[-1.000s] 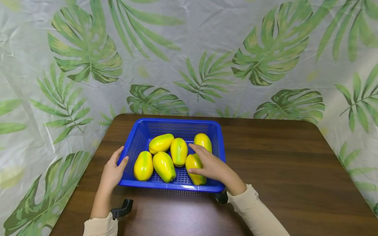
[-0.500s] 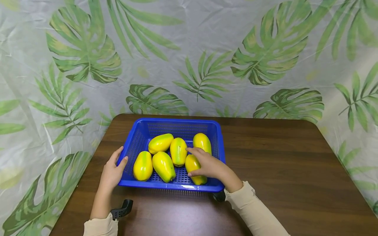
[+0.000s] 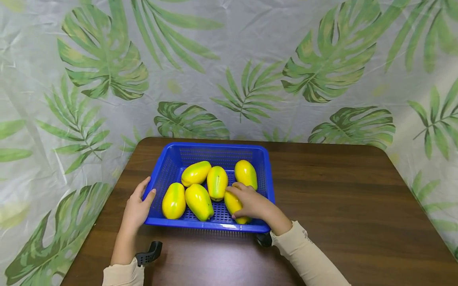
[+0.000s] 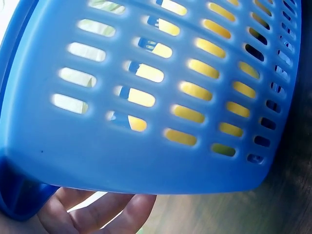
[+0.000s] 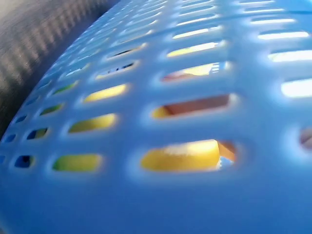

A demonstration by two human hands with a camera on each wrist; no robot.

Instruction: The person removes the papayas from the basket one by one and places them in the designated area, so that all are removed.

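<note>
Nearest you: cream fabric sleeves, left (image 3: 123,274) and right (image 3: 311,250), at your two forearms. A curved black perforated piece (image 3: 149,254) sits at your left wrist; a partly hidden black piece (image 3: 264,239) shows below your right wrist.

Beyond these, a rectangular blue plastic basket (image 3: 179,225) with slotted walls rests on the table. Your left hand (image 3: 137,206) is at its left rim, thumb over the edge and fingers outside, gripping it; the left wrist view shows bent fingers past the wall's edge. Your right hand (image 3: 254,202) reaches over the near right corner, fingers and thumb bent round a glossy yellow-green oval fruit (image 3: 232,202), grasping it. That fruit lies inside, near the front right; its right side is covered by your hand. The right wrist view is mostly blurred blue wall, with yellow showing through the slots.

Front row, leftward: a plump yellow fruit with a green stripe (image 3: 174,200), then a slanted yellow-green fruit (image 3: 199,201) just beside it. Back row: an oblong yellow fruit (image 3: 196,173) at left, a green-striped fruit (image 3: 217,182) at centre, a rounded yellow fruit (image 3: 246,174) at right.

The dark brown wood-grain table (image 3: 332,190) extends behind and rightward. Farthest: a grey-white sheet printed with green leaves (image 3: 250,24).
</note>
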